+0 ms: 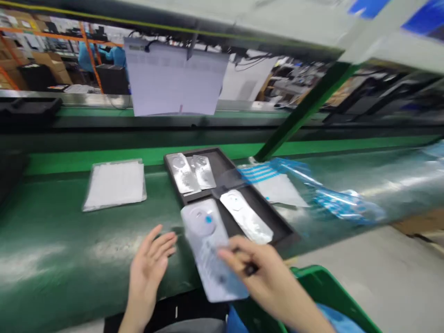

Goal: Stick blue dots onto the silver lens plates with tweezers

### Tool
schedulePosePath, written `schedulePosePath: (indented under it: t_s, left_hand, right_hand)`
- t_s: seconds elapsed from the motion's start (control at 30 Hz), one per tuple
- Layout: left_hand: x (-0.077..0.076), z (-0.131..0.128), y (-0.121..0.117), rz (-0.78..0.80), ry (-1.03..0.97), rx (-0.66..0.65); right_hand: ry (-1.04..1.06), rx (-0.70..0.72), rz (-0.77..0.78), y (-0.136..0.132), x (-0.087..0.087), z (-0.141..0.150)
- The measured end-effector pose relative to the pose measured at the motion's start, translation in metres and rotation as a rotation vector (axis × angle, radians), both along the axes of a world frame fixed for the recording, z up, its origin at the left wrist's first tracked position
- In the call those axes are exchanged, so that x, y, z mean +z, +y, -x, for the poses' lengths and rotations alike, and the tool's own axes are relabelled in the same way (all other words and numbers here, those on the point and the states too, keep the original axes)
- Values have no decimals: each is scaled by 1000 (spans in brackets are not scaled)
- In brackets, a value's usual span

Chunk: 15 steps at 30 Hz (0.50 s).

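My right hand (263, 277) grips a flat oblong part in a translucent sleeve (204, 245), which has a round recess and a small blue dot, and holds it over the near edge of a black tray (215, 162). My left hand (151, 273) is open beside that part, fingers spread, and does not appear to touch it. In the tray lie several silvery oblong parts, with one pair at the far end (182, 173) and one near the front (246, 217). A flat white packet (114, 185) lies left of the tray.
The tray sits on a green conveyor belt (86, 245). Blue-striped plastic film (347, 206) lies to its right. A green crate (322, 296) stands at the lower right. A green post (305, 111) rises behind the belt, and a paper sheet (173, 78) hangs beyond it.
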<state>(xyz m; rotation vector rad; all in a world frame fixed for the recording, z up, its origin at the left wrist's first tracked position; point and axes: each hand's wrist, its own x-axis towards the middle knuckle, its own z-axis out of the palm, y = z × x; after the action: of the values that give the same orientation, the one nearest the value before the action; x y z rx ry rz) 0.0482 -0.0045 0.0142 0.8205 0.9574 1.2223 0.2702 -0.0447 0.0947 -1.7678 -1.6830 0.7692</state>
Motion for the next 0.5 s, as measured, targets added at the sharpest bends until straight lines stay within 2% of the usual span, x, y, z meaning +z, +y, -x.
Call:
schedulePosePath:
  t_s: [0.07,0.13,0.23,0.37,0.5]
  left_hand:
    - [1,-4,-1,53,-76,-121]
    - [3,-5,0,212,-111,-73]
    - [6,-3,2,380,-227,9]
    - [10,0,5,458,-267,14]
    - [10,-1,5,461,-224,16]
  right_hand:
    - [84,121,37,-3,-26,41]
    - [118,198,59,-6,-48,65]
    - [158,190,49,-11,-62,69]
    - [120,66,-73,-12,-50,49]
    - [49,115,-240,-6,-29,45]
